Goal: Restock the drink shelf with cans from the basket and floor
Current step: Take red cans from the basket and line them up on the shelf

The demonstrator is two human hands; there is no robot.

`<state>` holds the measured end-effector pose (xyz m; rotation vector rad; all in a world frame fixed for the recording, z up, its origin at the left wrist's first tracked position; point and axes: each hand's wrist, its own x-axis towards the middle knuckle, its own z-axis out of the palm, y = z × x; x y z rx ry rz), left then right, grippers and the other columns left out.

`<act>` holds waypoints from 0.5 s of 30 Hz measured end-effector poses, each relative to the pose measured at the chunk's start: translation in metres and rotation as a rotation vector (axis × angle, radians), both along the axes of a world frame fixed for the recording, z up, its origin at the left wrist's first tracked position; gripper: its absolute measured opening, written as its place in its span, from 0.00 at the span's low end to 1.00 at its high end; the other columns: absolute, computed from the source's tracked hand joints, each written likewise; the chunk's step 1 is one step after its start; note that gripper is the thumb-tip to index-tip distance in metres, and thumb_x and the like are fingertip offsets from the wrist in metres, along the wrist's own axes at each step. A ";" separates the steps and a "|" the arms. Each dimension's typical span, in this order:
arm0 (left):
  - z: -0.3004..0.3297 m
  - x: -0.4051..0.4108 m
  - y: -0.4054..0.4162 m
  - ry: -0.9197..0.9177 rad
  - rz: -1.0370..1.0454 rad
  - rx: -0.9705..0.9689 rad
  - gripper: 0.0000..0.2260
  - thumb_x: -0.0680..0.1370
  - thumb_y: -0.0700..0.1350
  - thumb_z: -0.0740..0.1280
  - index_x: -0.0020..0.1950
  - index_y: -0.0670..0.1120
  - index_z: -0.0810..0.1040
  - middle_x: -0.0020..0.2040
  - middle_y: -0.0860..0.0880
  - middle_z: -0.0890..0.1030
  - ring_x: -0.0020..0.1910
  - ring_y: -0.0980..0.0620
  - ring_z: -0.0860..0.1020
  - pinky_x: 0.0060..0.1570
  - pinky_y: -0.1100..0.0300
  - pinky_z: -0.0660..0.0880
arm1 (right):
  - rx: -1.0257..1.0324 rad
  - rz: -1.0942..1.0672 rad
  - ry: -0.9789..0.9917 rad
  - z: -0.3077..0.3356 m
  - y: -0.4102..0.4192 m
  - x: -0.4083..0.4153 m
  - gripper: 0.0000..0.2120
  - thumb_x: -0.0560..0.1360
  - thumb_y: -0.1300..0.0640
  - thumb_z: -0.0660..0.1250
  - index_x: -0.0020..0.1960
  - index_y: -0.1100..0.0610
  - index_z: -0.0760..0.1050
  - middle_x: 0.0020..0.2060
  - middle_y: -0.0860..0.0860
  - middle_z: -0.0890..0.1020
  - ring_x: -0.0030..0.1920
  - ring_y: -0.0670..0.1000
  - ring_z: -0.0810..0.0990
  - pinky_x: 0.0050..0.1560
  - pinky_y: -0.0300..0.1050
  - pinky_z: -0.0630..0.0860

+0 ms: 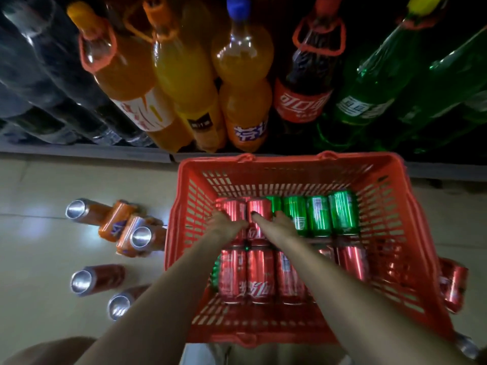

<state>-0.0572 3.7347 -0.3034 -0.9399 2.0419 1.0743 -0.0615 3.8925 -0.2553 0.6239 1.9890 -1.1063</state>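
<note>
Both forearms reached down into a red basket (390,233) standing on the tiled floor (39,259). Red cans (259,275) lay in its near row; green cans (319,216) filled the far row beside two more red ones. The left hand (224,222) and right hand (276,222) each curled over one of those far red cans (259,206); how firmly they gripped was unclear. Left of the basket, orange cans (116,219) and cola cans (97,279) lay scattered on the floor. Beyond, the shelf (87,151) held orange bottles (181,75), a cola bottle (303,96) and green bottles (374,83).
</note>
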 end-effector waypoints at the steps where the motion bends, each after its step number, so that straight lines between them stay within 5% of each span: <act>1: 0.007 0.003 0.003 -0.007 -0.030 -0.037 0.51 0.63 0.59 0.82 0.79 0.43 0.63 0.70 0.39 0.76 0.67 0.36 0.77 0.66 0.42 0.78 | 0.018 0.007 0.002 -0.003 -0.002 0.000 0.35 0.79 0.38 0.67 0.77 0.58 0.65 0.72 0.58 0.74 0.69 0.60 0.76 0.57 0.48 0.73; 6: 0.017 0.006 0.003 0.018 -0.069 -0.086 0.44 0.69 0.53 0.82 0.77 0.42 0.62 0.68 0.39 0.77 0.66 0.38 0.78 0.65 0.42 0.78 | 0.087 0.000 0.051 -0.023 -0.009 -0.002 0.33 0.75 0.39 0.73 0.70 0.56 0.67 0.65 0.57 0.77 0.60 0.60 0.80 0.53 0.49 0.77; 10: 0.025 0.008 -0.005 0.034 -0.155 -0.067 0.31 0.70 0.57 0.81 0.66 0.44 0.76 0.56 0.45 0.84 0.54 0.46 0.84 0.53 0.52 0.83 | 0.080 -0.017 0.080 -0.020 -0.009 -0.003 0.29 0.77 0.43 0.73 0.69 0.58 0.70 0.63 0.57 0.79 0.59 0.60 0.82 0.50 0.47 0.74; 15: 0.067 0.009 -0.006 0.091 0.017 0.202 0.18 0.69 0.57 0.77 0.53 0.47 0.85 0.46 0.46 0.89 0.47 0.44 0.87 0.54 0.48 0.84 | -0.042 -0.120 0.162 0.014 0.007 0.004 0.19 0.76 0.46 0.74 0.59 0.53 0.70 0.52 0.51 0.81 0.45 0.50 0.80 0.45 0.43 0.73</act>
